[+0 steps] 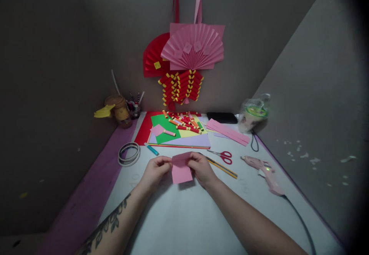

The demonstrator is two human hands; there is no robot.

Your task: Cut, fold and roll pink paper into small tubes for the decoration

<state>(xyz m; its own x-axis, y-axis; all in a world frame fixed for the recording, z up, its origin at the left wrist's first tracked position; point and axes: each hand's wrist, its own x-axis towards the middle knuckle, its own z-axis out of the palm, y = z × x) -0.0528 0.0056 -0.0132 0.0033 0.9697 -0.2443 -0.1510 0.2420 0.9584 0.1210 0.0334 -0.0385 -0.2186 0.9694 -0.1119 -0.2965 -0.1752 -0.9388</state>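
Observation:
A small piece of pink paper [182,172] with a crease across its upper part is held up above the white table [178,224]. My left hand [157,170] pinches its left edge between thumb and fingers. On the opposite edge, my right hand [203,169] grips it the same way. Just beyond my right hand lies a yellow-and-black cutter knife [221,167], with red-handled scissors [226,157] behind it. A teal glue-stick-like tube [151,149] rests past my left hand.
Tape rolls [128,154] lie at left; a pink glue gun [265,172] with a lit green light and cord lies at right. Behind are stacked coloured sheets [164,139] with paper rolls [184,123], pink strips [227,132], a bagged cup [253,115] and a hanging pink fan [194,47].

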